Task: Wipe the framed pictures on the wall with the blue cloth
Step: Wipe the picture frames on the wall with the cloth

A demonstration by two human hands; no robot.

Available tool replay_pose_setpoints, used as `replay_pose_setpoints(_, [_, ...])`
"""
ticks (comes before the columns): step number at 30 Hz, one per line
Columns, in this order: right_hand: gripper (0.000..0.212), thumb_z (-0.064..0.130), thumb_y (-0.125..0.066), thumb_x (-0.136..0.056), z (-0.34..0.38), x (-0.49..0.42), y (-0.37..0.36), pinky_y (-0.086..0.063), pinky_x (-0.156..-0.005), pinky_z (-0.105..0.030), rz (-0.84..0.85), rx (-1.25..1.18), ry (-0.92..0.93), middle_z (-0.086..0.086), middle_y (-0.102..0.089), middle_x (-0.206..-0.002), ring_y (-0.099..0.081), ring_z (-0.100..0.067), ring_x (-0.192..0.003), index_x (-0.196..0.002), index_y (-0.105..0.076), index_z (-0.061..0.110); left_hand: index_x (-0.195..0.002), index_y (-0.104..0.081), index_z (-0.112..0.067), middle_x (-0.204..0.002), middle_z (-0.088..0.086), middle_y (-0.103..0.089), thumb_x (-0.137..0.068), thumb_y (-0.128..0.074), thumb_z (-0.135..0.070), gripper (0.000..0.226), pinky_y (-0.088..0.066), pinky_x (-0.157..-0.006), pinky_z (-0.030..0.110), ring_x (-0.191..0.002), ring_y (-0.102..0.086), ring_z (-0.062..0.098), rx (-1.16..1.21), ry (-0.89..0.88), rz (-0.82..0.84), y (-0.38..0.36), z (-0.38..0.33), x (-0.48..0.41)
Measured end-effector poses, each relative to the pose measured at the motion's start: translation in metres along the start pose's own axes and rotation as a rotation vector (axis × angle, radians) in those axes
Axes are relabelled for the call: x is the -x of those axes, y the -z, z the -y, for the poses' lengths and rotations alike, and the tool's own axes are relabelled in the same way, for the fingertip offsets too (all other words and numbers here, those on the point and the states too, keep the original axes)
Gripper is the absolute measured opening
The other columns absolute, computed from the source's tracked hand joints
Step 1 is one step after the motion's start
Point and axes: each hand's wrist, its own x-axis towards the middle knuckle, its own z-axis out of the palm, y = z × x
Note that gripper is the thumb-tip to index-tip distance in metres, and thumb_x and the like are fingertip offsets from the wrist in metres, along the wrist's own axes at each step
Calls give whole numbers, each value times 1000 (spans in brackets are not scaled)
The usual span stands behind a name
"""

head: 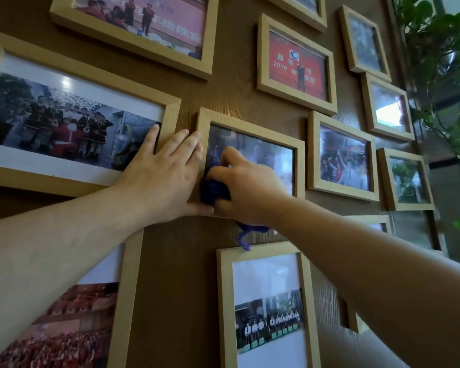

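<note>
A: How are the fingers placed?

B: The blue cloth (215, 188) is bunched inside the curled right hand (246, 183) and pressed to the glass of the small centre frame (300, 166), at its lower left. The left hand (161, 171) is spread flat and empty; the frame's left edge is braced by it.

A: What could go wrong?

B: The frame could be tilted or unhooked if too much force is applied. The tall frame (223, 301) below could be brushed by the cloth's dangling tail.

A: And nearby?

B: Neighbouring frames are hung close, so sweeps are confined; a plant (441, 62) is seen at the right.
</note>
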Motion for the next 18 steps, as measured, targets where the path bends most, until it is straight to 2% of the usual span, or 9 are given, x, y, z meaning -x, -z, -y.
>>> replay_pose_setpoints(3, [41, 40, -56, -85, 0, 1, -1, -51, -70, -36, -18, -82, -16, -3, -39, -117, -48, -18, -82, -123, -49, 29, -148, -10, -6, -160, 12, -8, -64, -28, -87, 117, -7, -116, 59, -146, -3, 26, -8, 7, -5, 1, -2, 0])
replay_pose_setpoints(5, [41, 41, -55, -86, -11, 9, -5, -48, -72, -33, 12, -51, 21, -2, -39, -119, -47, -19, -86, -125, -48, 30, -148, -9, -6, -160, 12, -5, -65, -26, -88, 118, -6, -116, 59, -146, -2, 26, -1, 19, -1, 1, -3, 1])
replay_pose_setpoints(9, [36, 43, -52, -87, -34, 29, -12, -36, -64, -25, 82, 7, 34, 1, -40, -117, -43, -14, -81, -122, -47, 34, -148, -7, -6, -161, 11, -1, -63, -17, -90, 120, -7, -116, 59, -147, 0, 25, -7, 32, 24, 3, -5, 1])
replay_pose_setpoints(12, [33, 44, -52, -86, -49, 39, -12, -33, -59, -23, 127, 54, -14, 2, -40, -113, -43, -14, -74, -118, -49, 34, -148, -8, -6, -161, 12, -3, -63, -15, -89, 119, -8, -116, 59, -146, -2, 26, -17, 29, 19, 3, -4, 2])
replay_pose_setpoints(18, [33, 45, -50, -86, -81, 67, -9, -44, -59, -26, 229, 184, -140, 4, -40, -109, -48, -13, -72, -116, -48, 32, -148, -8, -6, -161, 12, -3, -66, -21, -88, 117, -8, -115, 60, -146, -1, 27, -24, 38, 35, 4, -7, 2])
